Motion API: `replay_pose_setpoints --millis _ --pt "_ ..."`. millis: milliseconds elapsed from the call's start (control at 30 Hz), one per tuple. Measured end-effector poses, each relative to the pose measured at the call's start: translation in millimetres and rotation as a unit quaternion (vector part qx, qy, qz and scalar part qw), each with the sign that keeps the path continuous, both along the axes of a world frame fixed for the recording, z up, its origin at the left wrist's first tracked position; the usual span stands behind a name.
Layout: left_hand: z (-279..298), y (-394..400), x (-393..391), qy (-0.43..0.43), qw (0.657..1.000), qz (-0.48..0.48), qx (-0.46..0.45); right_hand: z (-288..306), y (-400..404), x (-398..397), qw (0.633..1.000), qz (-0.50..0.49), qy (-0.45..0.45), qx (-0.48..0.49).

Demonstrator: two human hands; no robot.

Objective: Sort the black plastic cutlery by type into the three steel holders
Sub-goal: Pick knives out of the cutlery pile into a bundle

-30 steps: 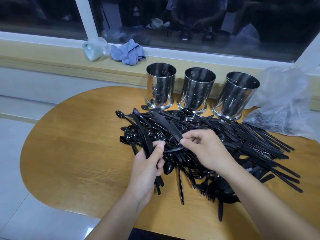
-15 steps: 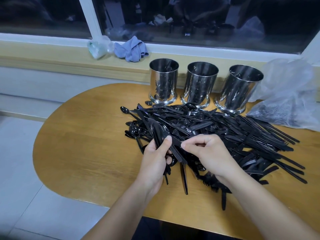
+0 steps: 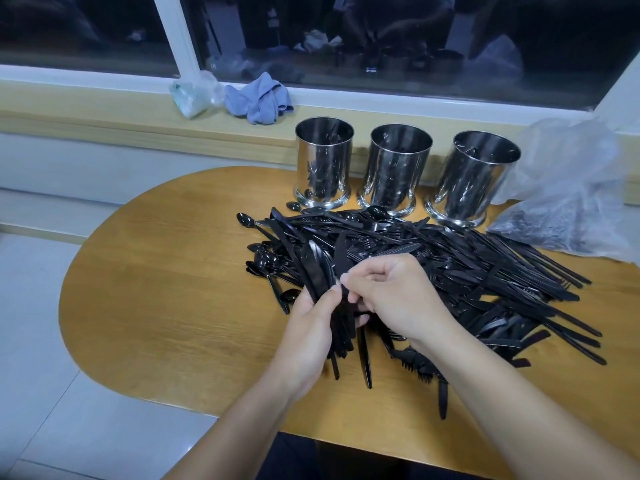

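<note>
A big heap of black plastic cutlery (image 3: pixel 460 268) covers the middle and right of the wooden table (image 3: pixel 166 278). Three steel holders stand in a row behind it: left (image 3: pixel 323 161), middle (image 3: pixel 398 168), right (image 3: pixel 474 174). My left hand (image 3: pixel 311 327) grips a bundle of black knives (image 3: pixel 317 268), blades pointing up and away. My right hand (image 3: pixel 398 292) pinches one more knife (image 3: pixel 341 254) against that bundle. The insides of the holders are dark; I cannot tell what lies in them.
A crumpled clear plastic bag (image 3: pixel 568 188) lies at the table's back right. A blue cloth (image 3: pixel 258 100) and a small plastic bag (image 3: pixel 194 95) sit on the window ledge. The table's rounded left edge drops to a tiled floor (image 3: pixel 31 341).
My right hand has brought its knife left and up against the bundle in my left hand; the blades now stand more upright. The camera has shifted a little.
</note>
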State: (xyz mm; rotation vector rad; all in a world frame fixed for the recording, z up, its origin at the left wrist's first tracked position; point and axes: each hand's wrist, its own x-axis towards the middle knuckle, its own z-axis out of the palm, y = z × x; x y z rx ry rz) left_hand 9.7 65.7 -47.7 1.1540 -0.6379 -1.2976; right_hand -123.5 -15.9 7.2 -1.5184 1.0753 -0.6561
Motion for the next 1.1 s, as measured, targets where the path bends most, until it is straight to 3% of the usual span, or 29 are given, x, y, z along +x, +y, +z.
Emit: replay_pose_setpoints --millis 100,300,500,733,1100 --pt "-5.7 -0.1 3.7 -0.060 0.998 0.017 0.005 -4.9 -1.5 5.7 0.999 0.020 0.010 -0.032" --pt "-12.4 1.1 17.9 -0.071 0.996 0.037 -0.041 -12.8 -13.3 8.5 0.993 0.019 0.041 -0.105" --pt "-14.3 2.3 34.0 -0.223 0.968 0.052 -0.100 -41.4 -39.9 3.2 0.949 -0.038 0.191 -0.247" --pt "-25.5 8.5 30.5 -0.226 0.966 0.066 -0.111 -61.3 -61.8 8.2 0.907 -0.026 0.296 -0.298" --pt "-33.0 5.2 36.0 -0.217 0.967 0.091 -0.094 -64.8 -74.6 16.7 0.893 -0.004 0.352 -0.280"
